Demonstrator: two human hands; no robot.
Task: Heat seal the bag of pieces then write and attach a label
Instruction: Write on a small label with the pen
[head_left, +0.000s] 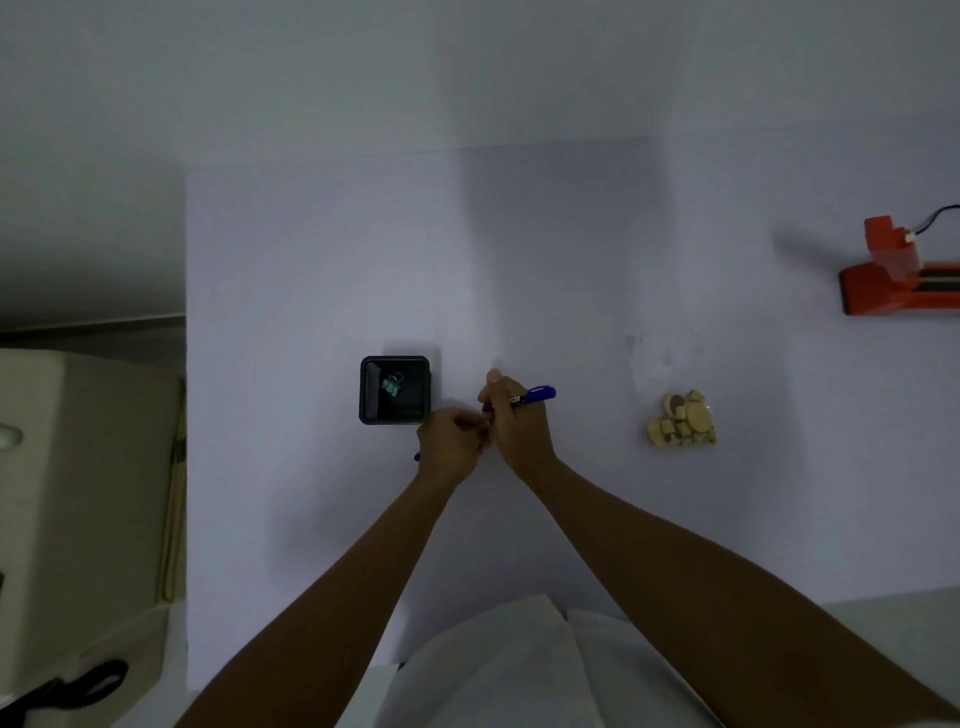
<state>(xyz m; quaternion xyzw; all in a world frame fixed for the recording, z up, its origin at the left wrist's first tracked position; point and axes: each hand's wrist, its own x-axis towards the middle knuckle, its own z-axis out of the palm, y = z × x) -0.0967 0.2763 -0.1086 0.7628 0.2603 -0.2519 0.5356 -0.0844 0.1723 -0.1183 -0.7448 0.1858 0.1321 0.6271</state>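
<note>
The clear bag of pieces (683, 422), holding tan discs and blocks, lies on the smooth pale worktop (311, 260), well off to my right. My right grip (514, 421) clasps a slim blue marker (536, 395). My left grip (451, 441), touching the right, curls round a small blue part (417, 457). A square black mesh cup (370, 387) stands just beside the left grip, and an orange sealer (893, 283) sits far right.

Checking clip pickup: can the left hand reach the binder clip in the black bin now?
Probably yes: the black bin sits open-topped beside the left hand, nothing covers the binder clip, though that hand grips a blue piece.
</note>
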